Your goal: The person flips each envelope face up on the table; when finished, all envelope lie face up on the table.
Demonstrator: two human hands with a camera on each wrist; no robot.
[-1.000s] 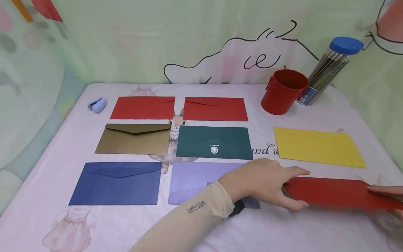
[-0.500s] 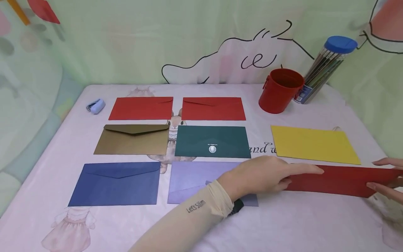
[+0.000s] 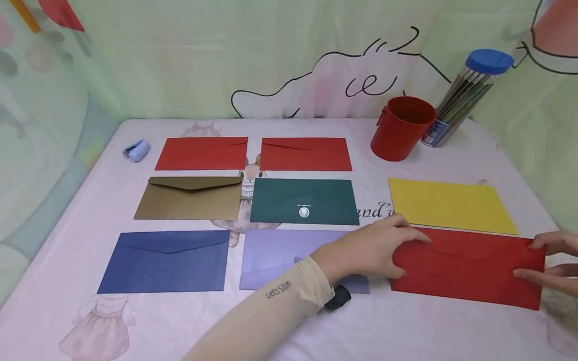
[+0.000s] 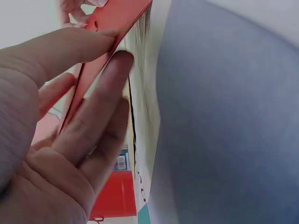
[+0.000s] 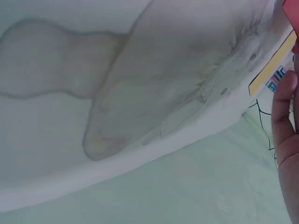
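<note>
Both hands hold a red envelope (image 3: 465, 265) at the front right, its broad face turned up and a faint flap line near its upper edge. My left hand (image 3: 368, 250) pinches the left end; in the left wrist view the thumb (image 4: 100, 43) lies on one side of the paper and the fingers on the other. At the opposite end, my right hand (image 3: 557, 263) grips the edge with its thumb on the face. The upper edge of this envelope overlaps the front of a yellow envelope (image 3: 451, 205). Under the left forearm, a lilac envelope (image 3: 284, 250) is partly hidden.
Left of the hands lie a green envelope (image 3: 304, 195), a gold envelope (image 3: 187, 200), a blue envelope (image 3: 164, 265) and two red envelopes (image 3: 200, 154). A red bucket (image 3: 402, 133) and a blue-lidded pencil tube (image 3: 469, 95) stand behind. A small lilac stapler-like item (image 3: 137, 150) sits far left.
The held red envelope has turned from a narrow, foreshortened strip to show its full face. My right hand has come further into view, and the left hand has shifted its grip along the end.
</note>
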